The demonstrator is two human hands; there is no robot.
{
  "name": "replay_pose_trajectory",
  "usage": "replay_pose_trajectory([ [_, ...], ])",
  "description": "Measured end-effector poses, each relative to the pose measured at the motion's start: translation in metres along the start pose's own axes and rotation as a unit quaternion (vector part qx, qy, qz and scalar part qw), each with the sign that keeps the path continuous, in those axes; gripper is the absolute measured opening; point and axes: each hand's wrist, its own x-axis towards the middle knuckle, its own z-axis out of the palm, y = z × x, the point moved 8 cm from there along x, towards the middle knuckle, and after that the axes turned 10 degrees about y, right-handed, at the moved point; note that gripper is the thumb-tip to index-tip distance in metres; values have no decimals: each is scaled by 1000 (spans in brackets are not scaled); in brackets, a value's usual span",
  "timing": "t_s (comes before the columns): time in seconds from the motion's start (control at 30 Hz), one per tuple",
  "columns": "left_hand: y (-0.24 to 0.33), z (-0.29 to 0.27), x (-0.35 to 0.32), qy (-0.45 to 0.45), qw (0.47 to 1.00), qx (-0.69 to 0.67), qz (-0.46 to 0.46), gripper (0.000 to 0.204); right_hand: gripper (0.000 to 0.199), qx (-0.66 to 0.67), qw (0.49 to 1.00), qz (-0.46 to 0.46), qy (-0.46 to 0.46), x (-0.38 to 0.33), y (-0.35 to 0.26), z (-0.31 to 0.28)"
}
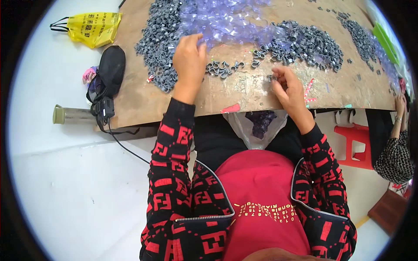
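Note:
My left hand [190,58] reaches over the border between a heap of small dark grey curved clips [159,48] and a spread of clear purple plastic pieces [222,21]. Its fingers bend downward, with a gap showing between thumb and forefinger, and nothing is visible between them. Close to the table's front edge, my right hand [287,89] pinches a small grey clip [272,78] between thumb and fingers. Several loose clips [222,68] lie on the board between my hands. A second clip heap [305,43], mixed with purple pieces, lies beyond my right hand.
An open clear bag [257,130] with dark pieces inside hangs at the table edge [209,114] before my lap. Left are a yellow bag [93,29], a black case [112,69] and a bottle [72,115]. Another person's hand [400,106] and a red stool [355,145] are right.

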Motion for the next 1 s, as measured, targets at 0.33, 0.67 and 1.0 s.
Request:
replay_pose_trajectory([
  [0.33, -32, 39, 7, -140, 983, 118, 29, 38, 30, -39, 985, -168, 15, 2, -21, 1],
  [0.67, -9, 8, -17, -23, 885, -363, -291, 42, 24, -30, 997, -73, -18, -2, -14, -4],
  [1.0, 83, 14, -82, -148, 677, -563, -451, 36, 23, 297, 938, 161, -72, -9, -28, 1],
])
